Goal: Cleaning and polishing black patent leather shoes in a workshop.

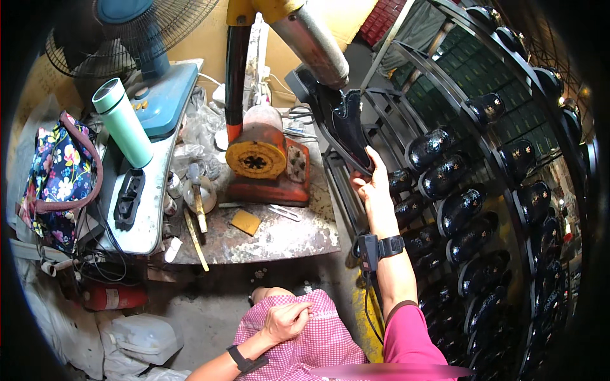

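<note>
My right hand [372, 174] is closed around the toe end of a black shoe [348, 127] with a thick dark sole. It holds the shoe up at the bench's right end, its opening just below the mouth of a metal pipe [314, 47]. Low in the view, my left hand [286, 322] rests on the pink checked cloth [327, 330] over my lap. Its fingers are curled and pressed together; whatever they may pinch is hidden. An orange-red machine [270, 168] with a round yellow front stands on the worn bench [305, 238], left of the shoe.
A metal rack [406, 63] with several black shoes [429, 147] fills the right side. Bench items include a yellow-brown pad [245, 222], tweezers [284, 213], a wooden-handled brush [198, 200] and scissors [297, 114]. Leftward are a mint bottle [124, 124], floral bag [57, 178] and fan [130, 32].
</note>
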The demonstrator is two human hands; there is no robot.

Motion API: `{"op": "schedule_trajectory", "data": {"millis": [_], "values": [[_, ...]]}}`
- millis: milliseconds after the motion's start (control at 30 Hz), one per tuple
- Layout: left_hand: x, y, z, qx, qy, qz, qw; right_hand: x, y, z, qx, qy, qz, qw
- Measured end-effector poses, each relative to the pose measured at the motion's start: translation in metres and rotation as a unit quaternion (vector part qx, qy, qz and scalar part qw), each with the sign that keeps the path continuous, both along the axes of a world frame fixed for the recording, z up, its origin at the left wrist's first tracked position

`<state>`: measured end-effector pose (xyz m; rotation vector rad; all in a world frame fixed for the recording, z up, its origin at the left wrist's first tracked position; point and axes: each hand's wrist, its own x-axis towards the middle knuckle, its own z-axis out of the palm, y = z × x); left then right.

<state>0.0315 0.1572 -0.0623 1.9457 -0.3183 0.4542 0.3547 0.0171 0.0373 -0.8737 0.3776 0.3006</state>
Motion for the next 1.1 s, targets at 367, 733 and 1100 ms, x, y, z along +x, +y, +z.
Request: {"op": "schedule_trajectory", "data": {"millis": [367, 733, 1100], "values": [[-0.006, -0.002, -0.003, -0.018, 0.019, 0.006, 1.0, -0.051, -0.023, -0.018, 0.001, 0.05, -0.057, 0.997], [-0.003, -0.005, -0.007, -0.031, 0.033, 0.003, 0.999, -0.204, -0.062, -0.022, -0.527, -0.389, -0.138, 0.743], [-0.005, 0.002, 0.024, -0.269, 0.153, 0.091, 0.947, -0.273, -0.085, 0.005, -0.457, -0.352, -0.031, 0.816]]}}
